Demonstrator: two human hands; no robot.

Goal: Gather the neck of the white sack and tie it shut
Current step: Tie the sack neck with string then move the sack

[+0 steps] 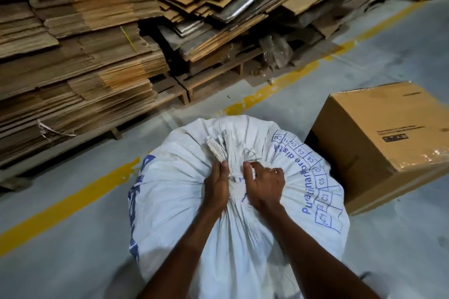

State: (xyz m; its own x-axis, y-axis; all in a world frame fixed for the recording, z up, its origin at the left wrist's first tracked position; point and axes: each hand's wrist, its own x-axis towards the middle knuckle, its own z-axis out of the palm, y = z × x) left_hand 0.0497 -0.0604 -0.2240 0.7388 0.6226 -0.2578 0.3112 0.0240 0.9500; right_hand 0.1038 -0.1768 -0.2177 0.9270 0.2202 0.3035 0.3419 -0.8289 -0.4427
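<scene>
A full white woven sack (175, 201) with blue print stands on the grey floor right below me. Its neck (226, 150) is bunched into a pleated tuft that sticks up at the top middle. My left hand (217, 184) clasps the bunched neck from the left. My right hand (263, 183) grips it from the right, fingers curled into the folds. The fabric between the two hands is blurred, and I cannot make out a string or a knot there.
A sealed brown carton (379, 143) stands on the floor just right of the sack. Tall stacks of flattened cardboard (80, 60) on wooden pallets fill the left and back. A yellow floor line (73, 201) runs diagonally between the stacks and the sack.
</scene>
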